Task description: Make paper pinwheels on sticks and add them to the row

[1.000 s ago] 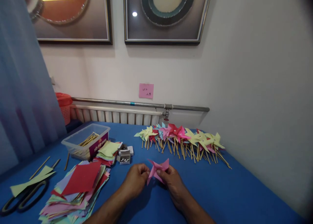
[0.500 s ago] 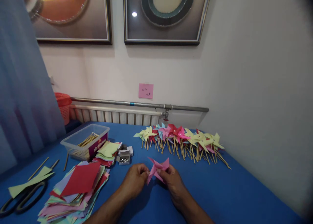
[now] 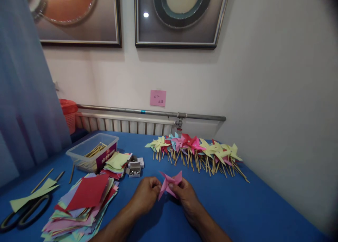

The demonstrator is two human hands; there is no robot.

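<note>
Between my two hands, above the blue tabletop, is a pink paper pinwheel (image 3: 166,186) with its points folded in and no stick visible on it. My right hand (image 3: 187,196) grips it from the right, the thumb pressed near its centre. My left hand (image 3: 148,194) is closed in a pinch at the pinwheel's left edge; the fingertips touch the paper there, and anything small inside the pinch is hidden. Just beyond my left hand stand small open boxes of shiny metal pins (image 3: 135,171).
Finished pinwheels on sticks (image 3: 192,147) lie in a row at the back. On the left are a stack of coloured paper (image 3: 84,199), a smaller paper pile (image 3: 117,162), a plastic tub of sticks (image 3: 76,154), and scissors (image 3: 35,212) under pale green paper. A radiator (image 3: 124,124) stands behind.
The pinwheel and my right hand have shifted very slightly. My left hand keeps the same pinch, and the view has moved a tiny bit.
</note>
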